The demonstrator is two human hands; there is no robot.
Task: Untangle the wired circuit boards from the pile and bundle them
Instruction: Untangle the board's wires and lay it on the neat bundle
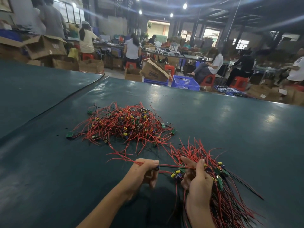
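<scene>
Left hand (pixel 144 171) pinching one wired board (pixel 157 167) | right hand (pixel 197 180) clenched round bundle (pixel 220 183) | pile (pixel 125 125) on table (pixel 49 162)

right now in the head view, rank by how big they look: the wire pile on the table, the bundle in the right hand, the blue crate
1. wire pile
2. bundle, close to the pile's size; it's nearer the camera, so unsure
3. blue crate, smallest, but farthest away

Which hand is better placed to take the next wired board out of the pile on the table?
Left. The left hand pinches only one board's wires and lies nearer the pile. The right hand is full, clamped around the gathered bundle, so it probably cannot reach out without loosening it.
</scene>
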